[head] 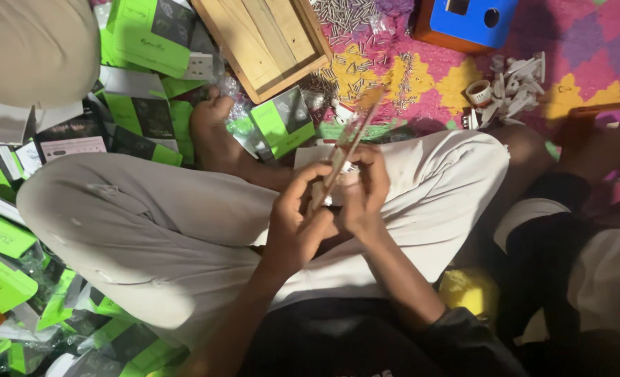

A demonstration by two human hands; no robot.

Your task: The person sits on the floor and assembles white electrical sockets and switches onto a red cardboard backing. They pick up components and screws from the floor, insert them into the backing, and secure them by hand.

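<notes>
Thin stick-like tool (352, 139) is being driven into a small white part (338, 183) over the lap; looks like a mid-assembly step. Tool's long axis is running diagonally, free end pointing up-right, toward the scattered screws (355, 70). Left hand (297, 223) is gripping the part, right hand (366, 192) is pinching the tool's lower end. Next move needs steady alignment. Green boxes (142, 42) are lying around.

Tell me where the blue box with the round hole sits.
In the head view, the blue box sits at the top right on the patterned mat, right of the wooden tray.
</notes>
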